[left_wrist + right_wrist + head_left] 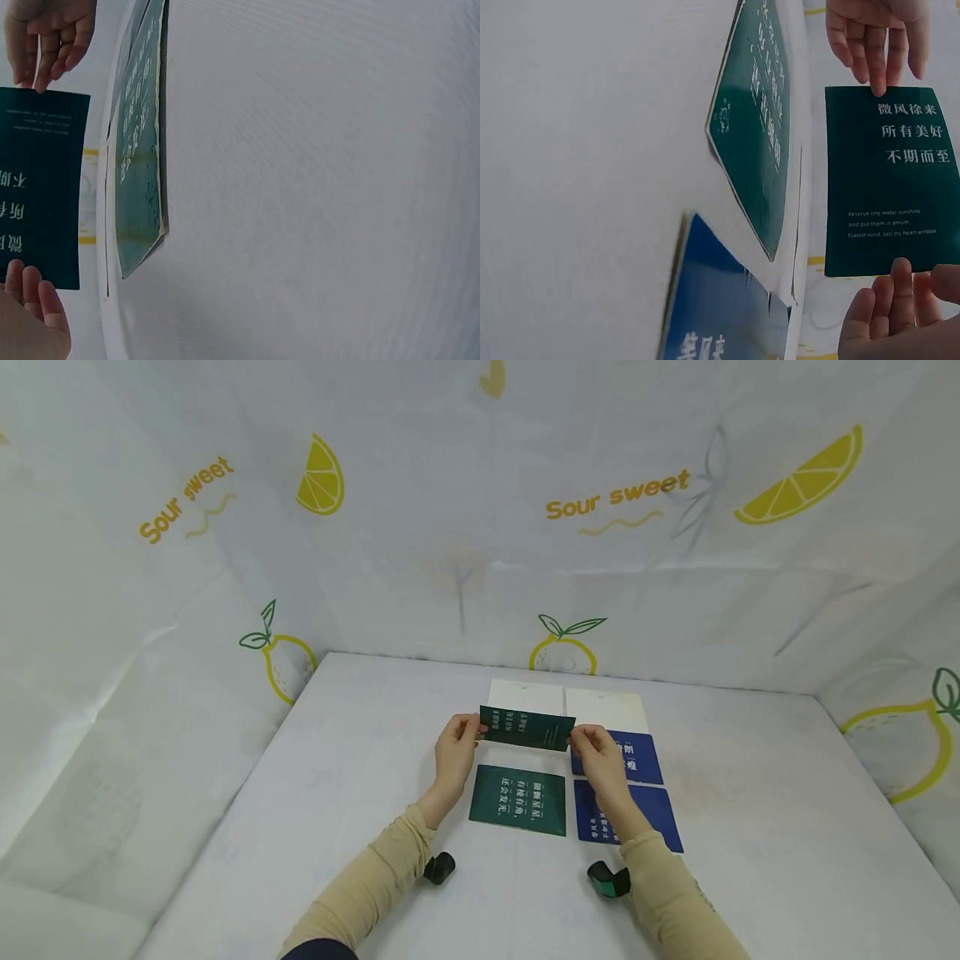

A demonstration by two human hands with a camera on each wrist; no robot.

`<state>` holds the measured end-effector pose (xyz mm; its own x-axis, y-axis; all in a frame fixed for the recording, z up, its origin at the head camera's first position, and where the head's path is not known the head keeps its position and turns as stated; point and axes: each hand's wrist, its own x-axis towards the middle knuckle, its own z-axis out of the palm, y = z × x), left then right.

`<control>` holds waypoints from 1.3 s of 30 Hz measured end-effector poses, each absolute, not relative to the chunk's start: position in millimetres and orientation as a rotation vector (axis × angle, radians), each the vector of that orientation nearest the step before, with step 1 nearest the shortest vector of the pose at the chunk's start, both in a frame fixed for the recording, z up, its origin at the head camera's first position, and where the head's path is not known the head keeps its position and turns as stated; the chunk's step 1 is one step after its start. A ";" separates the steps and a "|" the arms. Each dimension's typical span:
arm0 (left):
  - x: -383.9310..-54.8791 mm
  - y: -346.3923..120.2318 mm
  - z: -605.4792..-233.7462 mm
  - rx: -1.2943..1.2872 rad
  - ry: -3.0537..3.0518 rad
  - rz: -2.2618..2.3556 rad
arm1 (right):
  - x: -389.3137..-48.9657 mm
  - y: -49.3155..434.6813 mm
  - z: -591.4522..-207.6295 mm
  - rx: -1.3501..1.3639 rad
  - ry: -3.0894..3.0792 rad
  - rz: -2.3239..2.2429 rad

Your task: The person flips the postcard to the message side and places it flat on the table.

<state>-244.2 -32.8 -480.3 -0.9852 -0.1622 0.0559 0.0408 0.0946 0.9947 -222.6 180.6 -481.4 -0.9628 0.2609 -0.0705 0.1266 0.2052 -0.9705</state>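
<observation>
A dark green card with white lettering is held up over the table, tilted, its printed face toward me. My left hand pinches its left edge, and my right hand pinches the right edge. In the right wrist view the card shows three lines of Chinese characters above small English text. Below it on the table lies a second green card. Under my right hand and forearm are two blue cards, one above the other, partly covered.
Two white cards lie side by side behind the held card, at the back. Dark straps show by both wrists. A white cloth wall with lemon prints rises behind the white table.
</observation>
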 end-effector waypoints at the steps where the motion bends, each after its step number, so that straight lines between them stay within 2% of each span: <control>1: -244.5 -32.5 -480.0 0.128 -2.205 -2.023 | -226.7 183.2 -489.6 -0.372 -2.341 1.876; 4: -245.4 -32.4 -479.8 0.145 -2.192 -2.056 | -240.5 191.7 -514.9 -0.336 -2.301 1.904; 7: -246.3 -33.2 -481.1 0.177 -2.194 -2.075 | -245.2 195.7 -523.1 -0.297 -2.323 1.915; 12: -247.1 -35.5 -484.4 0.200 -2.234 -2.102 | -227.9 191.1 -493.5 -0.269 -2.376 1.980; 18: -247.2 -40.2 -488.7 0.090 -2.357 -2.017 | -214.4 187.4 -465.5 -0.279 -2.514 2.017; 33: -259.0 -48.0 -495.7 -0.101 -2.743 -1.557 | -222.2 186.2 -472.3 -0.150 -3.000 1.337; 39: -259.6 -49.9 -496.3 -0.186 -2.815 -1.478 | -225.3 183.5 -471.5 -0.065 -3.061 1.236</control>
